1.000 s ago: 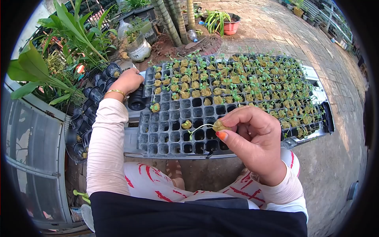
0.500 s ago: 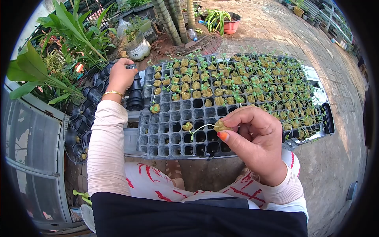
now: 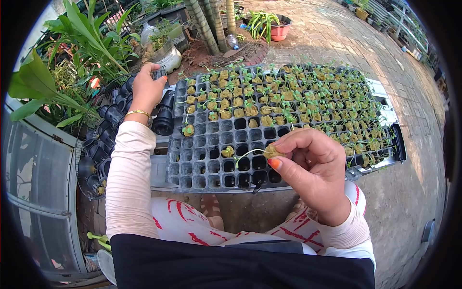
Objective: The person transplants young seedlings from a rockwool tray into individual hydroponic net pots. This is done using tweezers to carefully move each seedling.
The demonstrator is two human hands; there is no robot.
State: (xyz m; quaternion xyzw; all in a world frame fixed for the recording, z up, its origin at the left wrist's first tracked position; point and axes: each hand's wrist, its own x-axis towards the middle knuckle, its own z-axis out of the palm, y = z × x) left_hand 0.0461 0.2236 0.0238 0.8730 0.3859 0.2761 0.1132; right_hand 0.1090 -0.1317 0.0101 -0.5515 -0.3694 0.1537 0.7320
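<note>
Between the thumb and fingers of my right hand [image 3: 313, 168] is a seedling plug [image 3: 272, 151], its pale stem hanging out to the left over the black seedling tray [image 3: 199, 168]. My left hand [image 3: 148, 86] is closed on a small black net pot [image 3: 159, 73] at the tray's upper left. Just below that hand, a stack of black pots [image 3: 164, 114] lies beside the tray. Seedlings in brown plugs fill the tray's back and right cells, while many front-left cells hold no plugs. One loose plug [image 3: 187, 130] rests on the left cells, another [image 3: 227, 151] nearer the middle.
A wire basket [image 3: 83, 179] of black pots stands left of the tray. Large leafy plants [image 3: 45, 89] rise behind it. Beyond the tray are a white pot [image 3: 169, 60], thick stems and a red pot [image 3: 280, 32]. A glazed metal frame [image 3: 41, 192] is at left.
My left hand has moved slightly up, lifting a black pot away from the stack. My right hand has barely shifted, and the seedling's stem hangs slightly differently.
</note>
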